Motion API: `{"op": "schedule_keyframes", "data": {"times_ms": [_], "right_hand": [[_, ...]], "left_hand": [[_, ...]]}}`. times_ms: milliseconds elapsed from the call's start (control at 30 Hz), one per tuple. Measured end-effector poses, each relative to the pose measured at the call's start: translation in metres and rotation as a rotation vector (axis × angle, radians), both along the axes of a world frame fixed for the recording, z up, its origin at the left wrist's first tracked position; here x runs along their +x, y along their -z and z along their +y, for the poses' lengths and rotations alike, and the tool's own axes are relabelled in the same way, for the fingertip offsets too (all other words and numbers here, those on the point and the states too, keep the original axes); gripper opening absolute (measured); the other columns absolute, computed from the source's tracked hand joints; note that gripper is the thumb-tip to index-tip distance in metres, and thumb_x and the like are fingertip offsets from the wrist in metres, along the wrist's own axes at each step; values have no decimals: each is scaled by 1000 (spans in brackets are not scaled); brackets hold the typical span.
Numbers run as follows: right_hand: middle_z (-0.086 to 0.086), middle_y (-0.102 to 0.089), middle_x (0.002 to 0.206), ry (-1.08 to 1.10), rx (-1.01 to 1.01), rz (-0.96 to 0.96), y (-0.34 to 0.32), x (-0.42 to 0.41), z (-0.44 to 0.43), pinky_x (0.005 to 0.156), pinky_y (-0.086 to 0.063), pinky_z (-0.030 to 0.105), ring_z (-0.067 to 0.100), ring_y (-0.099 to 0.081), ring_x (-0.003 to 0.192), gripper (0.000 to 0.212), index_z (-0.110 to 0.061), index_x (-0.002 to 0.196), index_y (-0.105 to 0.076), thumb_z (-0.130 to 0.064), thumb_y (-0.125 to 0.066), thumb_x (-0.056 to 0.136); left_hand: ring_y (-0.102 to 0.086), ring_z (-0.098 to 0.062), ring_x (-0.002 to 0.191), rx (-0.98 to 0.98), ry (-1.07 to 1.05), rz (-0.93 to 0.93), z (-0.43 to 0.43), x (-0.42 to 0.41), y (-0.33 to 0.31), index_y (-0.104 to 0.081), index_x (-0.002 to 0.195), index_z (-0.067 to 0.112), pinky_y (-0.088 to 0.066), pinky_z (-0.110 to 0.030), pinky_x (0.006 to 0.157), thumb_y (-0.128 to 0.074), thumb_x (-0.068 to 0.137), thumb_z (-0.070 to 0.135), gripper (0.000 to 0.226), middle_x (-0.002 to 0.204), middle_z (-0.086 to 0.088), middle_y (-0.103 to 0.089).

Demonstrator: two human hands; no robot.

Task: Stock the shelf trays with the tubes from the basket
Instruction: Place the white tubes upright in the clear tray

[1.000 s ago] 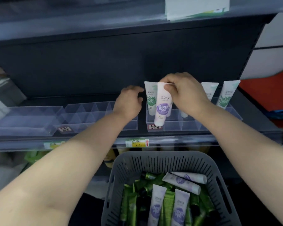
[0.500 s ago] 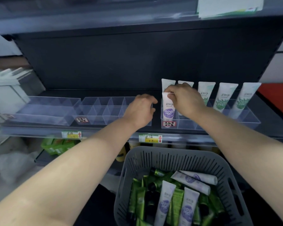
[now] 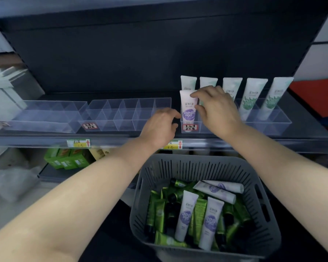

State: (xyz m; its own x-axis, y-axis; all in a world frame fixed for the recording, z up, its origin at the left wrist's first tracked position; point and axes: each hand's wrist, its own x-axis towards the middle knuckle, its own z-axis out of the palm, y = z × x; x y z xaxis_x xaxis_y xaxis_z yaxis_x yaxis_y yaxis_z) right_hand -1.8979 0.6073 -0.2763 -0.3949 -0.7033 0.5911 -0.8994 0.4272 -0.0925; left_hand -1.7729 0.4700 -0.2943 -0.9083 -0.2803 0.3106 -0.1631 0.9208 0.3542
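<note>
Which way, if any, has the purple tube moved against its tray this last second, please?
Yes: the purple tube has dropped into the front left compartment of the clear tray, behind its red-edged label.

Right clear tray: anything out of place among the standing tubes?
One mismatch: the white tube with purple print, pinched by the right hand, stands in the front-left compartment of the clear plastic tray, while the white tubes behind it show green print. Nothing spilled or damaged.
</note>
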Motion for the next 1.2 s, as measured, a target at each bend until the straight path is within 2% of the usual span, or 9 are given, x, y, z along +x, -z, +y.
{"op": "schedule_keyframes", "data": {"times_ms": [233,400,567,667,767,833,933,1033,1200], "right_hand": [[6,-63,104,-45,56,-55,62,29,52,73,-47,39,29,-57,95,29,-13,109,-66,-5,-63,81],[5,-64,99,4,249,-193,124,44,82,67,-47,37,30,-58,91,37,-17,102,-67,1,-68,70],[0,-56,122,82,597,-454,175,56,105,86,-41,33,23,-47,115,37,-25,127,-54,-14,-51,91],[4,-52,131,103,765,-478,194,59,111,93,-39,35,25,-41,123,42,-22,135,-47,-20,-49,92],[6,-43,143,127,844,-525,203,63,112,104,-31,38,27,-27,139,46,-19,141,-39,-25,-45,95],[8,-40,146,134,883,-529,207,66,111,107,-28,39,27,-23,141,48,-20,141,-38,-28,-46,95],[7,-49,137,155,842,-594,211,68,110,101,-33,37,28,-33,132,50,-20,138,-42,-31,-54,90],[5,-55,130,219,619,-872,205,66,110,96,-41,31,26,-46,122,55,-20,134,-48,-27,-66,83],[-10,-62,102,193,455,-1148,188,63,114,80,-45,23,12,-58,101,28,-25,108,-69,-18,-71,81]], "left_hand": [[-53,-22,115,61,81,-30,36,13,38,-62,120,12,-45,-34,95,-55,91,6,30,123,-7,-61],[-54,-22,114,93,82,-165,55,23,80,-63,118,14,-46,-34,94,-56,91,10,28,119,-5,-63],[-53,-22,116,174,41,-411,66,30,126,-59,125,13,-46,-32,95,-53,94,13,31,127,-7,-58],[-53,-24,116,217,32,-503,71,33,146,-58,126,12,-46,-30,92,-52,95,15,32,128,-8,-58],[-54,-26,115,234,29,-564,75,34,158,-58,125,12,-47,-35,93,-52,94,15,32,126,-10,-59],[-54,-26,115,224,16,-587,76,34,164,-57,126,14,-47,-36,93,-52,93,15,34,127,-10,-58],[-52,-26,117,212,13,-599,76,33,169,-55,128,15,-46,-35,93,-51,94,15,35,129,-10,-57],[-50,-26,117,217,16,-616,76,32,172,-55,128,14,-45,-35,93,-51,94,14,34,129,-9,-57],[-46,-27,116,192,21,-687,75,32,180,-53,129,15,-45,-38,93,-48,95,17,35,126,-12,-56]]}}
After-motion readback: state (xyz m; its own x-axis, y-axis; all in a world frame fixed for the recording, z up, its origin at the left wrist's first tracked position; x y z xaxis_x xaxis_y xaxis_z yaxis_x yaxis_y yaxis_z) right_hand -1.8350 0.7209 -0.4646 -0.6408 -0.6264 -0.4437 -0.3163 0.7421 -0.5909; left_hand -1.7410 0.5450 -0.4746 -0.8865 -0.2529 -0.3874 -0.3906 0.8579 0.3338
